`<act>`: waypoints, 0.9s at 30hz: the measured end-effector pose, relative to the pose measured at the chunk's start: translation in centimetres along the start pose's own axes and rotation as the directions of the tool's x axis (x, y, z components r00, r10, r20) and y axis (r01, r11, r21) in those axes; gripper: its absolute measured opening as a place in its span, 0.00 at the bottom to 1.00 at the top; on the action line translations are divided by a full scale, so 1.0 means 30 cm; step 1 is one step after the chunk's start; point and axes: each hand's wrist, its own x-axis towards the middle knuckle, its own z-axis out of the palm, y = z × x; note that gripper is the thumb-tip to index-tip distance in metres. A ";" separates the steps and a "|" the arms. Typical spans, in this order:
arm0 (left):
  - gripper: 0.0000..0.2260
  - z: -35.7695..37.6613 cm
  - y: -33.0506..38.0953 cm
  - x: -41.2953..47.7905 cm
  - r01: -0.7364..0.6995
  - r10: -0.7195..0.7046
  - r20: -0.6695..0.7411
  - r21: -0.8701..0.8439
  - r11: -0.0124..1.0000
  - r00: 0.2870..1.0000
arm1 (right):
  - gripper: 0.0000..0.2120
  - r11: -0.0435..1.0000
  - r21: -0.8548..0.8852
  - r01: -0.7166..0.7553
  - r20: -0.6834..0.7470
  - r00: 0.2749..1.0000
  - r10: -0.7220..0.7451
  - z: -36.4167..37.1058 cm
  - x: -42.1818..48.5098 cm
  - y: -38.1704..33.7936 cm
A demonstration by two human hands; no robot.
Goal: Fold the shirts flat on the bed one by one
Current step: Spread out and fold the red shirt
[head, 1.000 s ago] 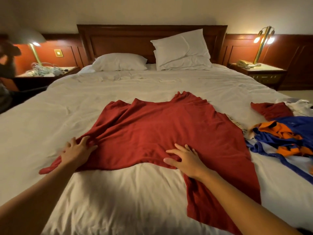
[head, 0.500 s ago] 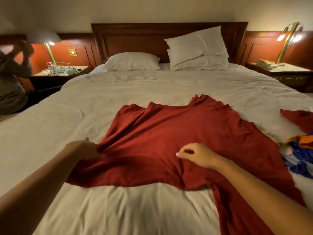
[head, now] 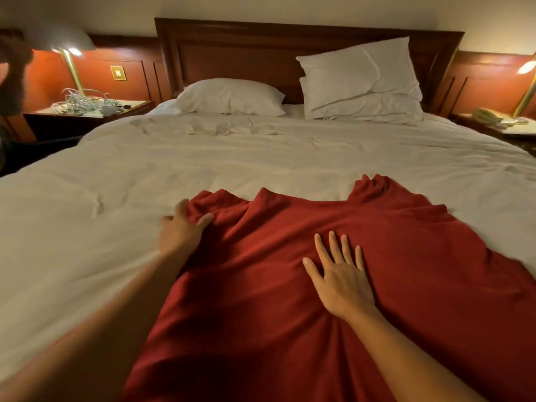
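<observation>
A dark red shirt (head: 333, 285) lies spread on the white bed (head: 261, 158), its top end toward the pillows and its near part running out of the frame's bottom. My right hand (head: 339, 274) presses flat on the middle of the shirt with its fingers spread. My left hand (head: 182, 227) is blurred at the shirt's wrinkled upper left edge. Its fingers reach out over the sheet, and its thumb touches the bunched cloth.
Two white pillows (head: 359, 79) lean at the wooden headboard (head: 232, 50). A left nightstand (head: 87, 108) holds tangled cables and a lamp. A right nightstand (head: 504, 123) carries a phone and a lamp. A person's sleeve (head: 14, 74) shows at the far left edge.
The view has moved in closer and the clothes pile at the right is out of frame. My right hand opened flat further up the shirt. My left hand uncurled and slid up its left edge.
</observation>
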 end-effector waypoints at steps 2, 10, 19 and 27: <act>0.45 -0.002 0.060 0.119 0.099 -0.078 0.130 -0.163 0.982 0.988 | 0.39 1.000 0.017 0.003 -0.026 1.000 -0.003 0.026 0.082 -0.005; 0.21 -0.137 0.047 0.401 -0.362 0.423 -0.061 0.417 0.833 0.904 | 0.35 0.999 0.031 -0.014 -0.104 0.994 0.018 0.085 0.237 -0.013; 0.32 -0.046 -0.050 0.511 -0.318 0.301 0.122 0.531 0.785 0.946 | 0.38 0.999 0.018 -0.035 -0.114 0.993 0.037 0.085 0.231 -0.018; 0.23 -0.117 0.012 0.580 -0.541 0.430 0.330 0.486 0.687 0.841 | 0.37 0.999 0.031 -0.033 -0.111 0.993 0.036 0.085 0.232 -0.017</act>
